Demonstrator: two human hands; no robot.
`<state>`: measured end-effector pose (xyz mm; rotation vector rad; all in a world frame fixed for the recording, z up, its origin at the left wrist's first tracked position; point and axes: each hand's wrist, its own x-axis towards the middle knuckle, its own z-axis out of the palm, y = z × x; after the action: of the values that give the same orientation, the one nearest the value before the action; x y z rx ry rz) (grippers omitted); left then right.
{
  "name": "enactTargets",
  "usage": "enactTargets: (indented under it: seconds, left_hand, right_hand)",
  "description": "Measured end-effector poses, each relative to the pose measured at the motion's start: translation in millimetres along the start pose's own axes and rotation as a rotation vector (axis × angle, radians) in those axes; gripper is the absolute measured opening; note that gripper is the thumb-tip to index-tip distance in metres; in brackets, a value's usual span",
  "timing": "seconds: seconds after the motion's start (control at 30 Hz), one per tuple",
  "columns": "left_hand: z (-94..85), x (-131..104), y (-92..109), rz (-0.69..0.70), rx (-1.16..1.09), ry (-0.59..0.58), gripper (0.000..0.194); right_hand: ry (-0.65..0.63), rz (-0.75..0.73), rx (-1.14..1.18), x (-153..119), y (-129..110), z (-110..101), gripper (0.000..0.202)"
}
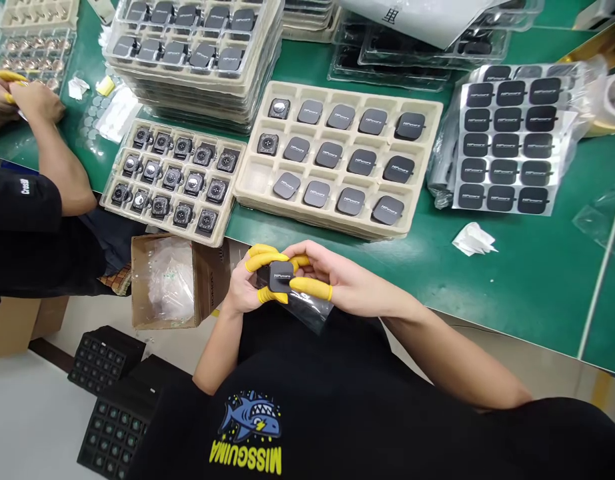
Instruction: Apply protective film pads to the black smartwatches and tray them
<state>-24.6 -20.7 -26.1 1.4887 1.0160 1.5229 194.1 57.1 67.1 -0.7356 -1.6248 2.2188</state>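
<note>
The HiFuture-labelled watch head (281,275) was held between both hands, its squarish face turned up toward the head view, with no long axis to be made out. Its left side was pinched by the grip of the left hand (247,280), with yellow-covered fingertips at the top and bottom edges. Its right side was pinched by the right hand (345,277), the thumb being laid along the small side tab. Neither hand was clearly nearer, since both were touching it. Clear plastic film (312,310) was seen hanging just below.

The watch head was held just short of the front edge of the green worktop (487,287). Directly beyond it was set the stacked beige tray (332,221), whose front-left compartment showed its floor. To the left, the fuller watch tray (162,226) was placed, above a cardboard box (207,280). Farther right, a strip of worktop was left between the tray and the label sheet (505,145).
</note>
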Motion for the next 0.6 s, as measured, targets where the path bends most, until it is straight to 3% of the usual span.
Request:
enactTargets:
  seconds: [0.23,0.37,0.5,0.6]
  left_hand:
    - [2.6,-5,0,-0.001,0.085,0.006,0.065]
    - [1.8,-12,6,-0.061,0.085,0.063,0.054]
    - [0.3,-14,12,-0.08,0.062,0.175,0.032]
    - [1.3,-12,14,-0.082,0.047,0.194,0.018]
  right_hand:
    - [0.171,0.003,-0.026,11,12,12,0.049]
    - [0.243,-0.059,-0.16,9,9,10,0.047]
    - [0.484,-0.225,-0.461,26,-18,-23,0.026]
    - [0.666,-0.315,-0.631,68,-42,-56,0.018]
